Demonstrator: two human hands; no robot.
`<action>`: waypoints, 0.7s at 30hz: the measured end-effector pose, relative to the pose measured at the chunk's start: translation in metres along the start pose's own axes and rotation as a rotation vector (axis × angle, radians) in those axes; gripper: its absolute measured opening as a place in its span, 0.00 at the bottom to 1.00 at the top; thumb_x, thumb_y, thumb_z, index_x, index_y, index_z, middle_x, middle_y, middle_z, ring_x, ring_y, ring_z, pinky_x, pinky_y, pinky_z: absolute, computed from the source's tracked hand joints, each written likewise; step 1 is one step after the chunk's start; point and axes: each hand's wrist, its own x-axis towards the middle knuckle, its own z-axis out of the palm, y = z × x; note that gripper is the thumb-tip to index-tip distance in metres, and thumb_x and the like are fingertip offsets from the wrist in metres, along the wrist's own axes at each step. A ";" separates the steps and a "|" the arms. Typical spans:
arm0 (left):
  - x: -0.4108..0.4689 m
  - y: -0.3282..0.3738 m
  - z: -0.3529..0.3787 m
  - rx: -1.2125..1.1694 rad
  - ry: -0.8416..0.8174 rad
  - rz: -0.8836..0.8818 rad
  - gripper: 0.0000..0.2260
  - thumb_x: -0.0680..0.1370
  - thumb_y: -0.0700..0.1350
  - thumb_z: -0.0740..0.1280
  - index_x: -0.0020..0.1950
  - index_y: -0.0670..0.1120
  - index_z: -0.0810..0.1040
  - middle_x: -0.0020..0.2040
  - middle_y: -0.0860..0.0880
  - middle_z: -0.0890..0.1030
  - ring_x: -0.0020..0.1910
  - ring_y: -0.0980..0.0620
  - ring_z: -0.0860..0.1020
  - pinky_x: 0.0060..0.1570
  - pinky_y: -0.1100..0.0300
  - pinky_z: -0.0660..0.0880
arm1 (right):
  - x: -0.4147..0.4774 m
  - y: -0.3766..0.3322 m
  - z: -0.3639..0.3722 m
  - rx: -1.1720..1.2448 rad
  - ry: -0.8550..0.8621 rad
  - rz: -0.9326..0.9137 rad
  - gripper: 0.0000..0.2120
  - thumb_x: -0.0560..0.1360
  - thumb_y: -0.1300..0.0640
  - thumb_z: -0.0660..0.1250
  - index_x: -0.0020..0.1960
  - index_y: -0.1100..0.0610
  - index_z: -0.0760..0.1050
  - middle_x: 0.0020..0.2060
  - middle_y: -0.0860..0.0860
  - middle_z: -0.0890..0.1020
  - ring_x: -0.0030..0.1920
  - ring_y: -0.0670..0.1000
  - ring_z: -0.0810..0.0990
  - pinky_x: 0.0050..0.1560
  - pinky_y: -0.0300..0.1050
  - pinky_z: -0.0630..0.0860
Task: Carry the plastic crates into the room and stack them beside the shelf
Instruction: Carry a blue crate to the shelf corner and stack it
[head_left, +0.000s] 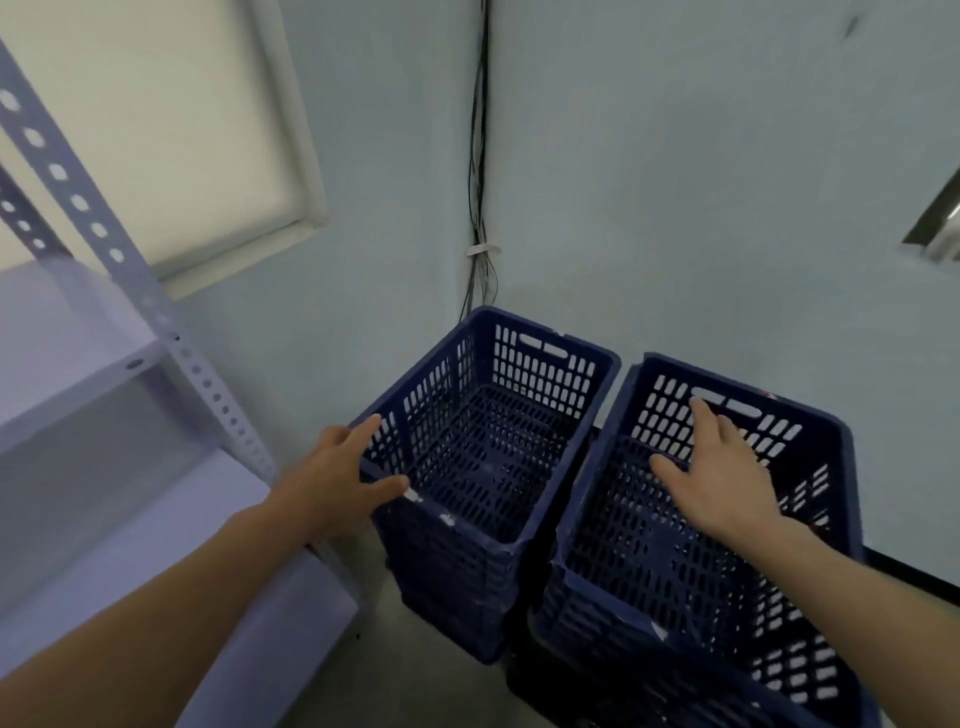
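Note:
Two stacks of dark blue perforated plastic crates stand in the room's corner, to the right of a pale metal shelf (171, 343). The left stack's top crate (566, 467) is empty. My left hand (337, 478) rests on its near-left corner, thumb over the rim, fingers spread. The right stack's top crate (649, 587) sits tilted. My right hand (719, 473) reaches inside it, fingers spread against the far wall below the handle slot. Neither hand has closed around anything.
Black cables (480, 171) run down the wall corner behind the crates. A covered window (171, 130) is on the left wall. A narrow strip of grey floor (384, 660) shows between the shelf and the left stack.

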 end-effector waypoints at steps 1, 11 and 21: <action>0.009 0.001 -0.002 0.005 -0.004 0.013 0.41 0.77 0.66 0.65 0.83 0.57 0.47 0.79 0.49 0.58 0.73 0.45 0.68 0.69 0.51 0.69 | 0.006 -0.004 0.001 0.003 0.003 -0.003 0.44 0.81 0.38 0.63 0.85 0.51 0.42 0.83 0.61 0.55 0.83 0.61 0.55 0.76 0.62 0.64; 0.086 0.000 -0.035 0.011 -0.009 0.057 0.41 0.77 0.66 0.64 0.83 0.56 0.47 0.80 0.48 0.56 0.73 0.44 0.69 0.69 0.50 0.69 | 0.063 -0.051 0.032 0.077 -0.079 -0.012 0.44 0.82 0.40 0.63 0.85 0.53 0.40 0.83 0.60 0.54 0.83 0.61 0.53 0.77 0.59 0.65; 0.188 -0.017 -0.031 0.042 -0.136 0.090 0.42 0.77 0.65 0.65 0.82 0.54 0.46 0.79 0.46 0.56 0.71 0.40 0.70 0.67 0.46 0.72 | 0.082 -0.099 0.071 0.188 -0.116 0.080 0.44 0.82 0.45 0.66 0.85 0.53 0.40 0.84 0.56 0.52 0.83 0.59 0.55 0.76 0.56 0.67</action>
